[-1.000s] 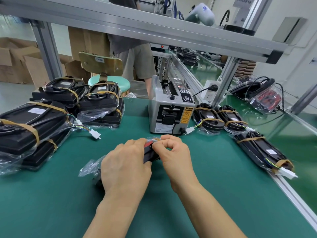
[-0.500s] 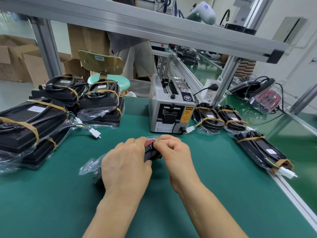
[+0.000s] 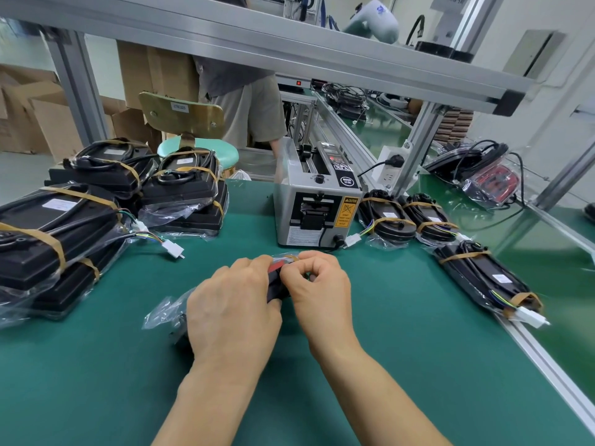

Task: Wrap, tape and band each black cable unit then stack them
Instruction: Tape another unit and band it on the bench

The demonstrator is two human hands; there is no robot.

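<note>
Black cable unit [image 3: 277,286] (bagged) gripped by left hand [image 3: 231,312]; right hand [image 3: 318,284] pinches its top.

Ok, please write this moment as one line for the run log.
step: wrapping | left hand: holds bagged unit | right hand: pinches its end | banded stacks: left

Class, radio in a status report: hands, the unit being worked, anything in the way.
Left hand holds the bagged black cable unit. Right hand pinches its far end. Grey tape dispenser just beyond, apart.
</note>
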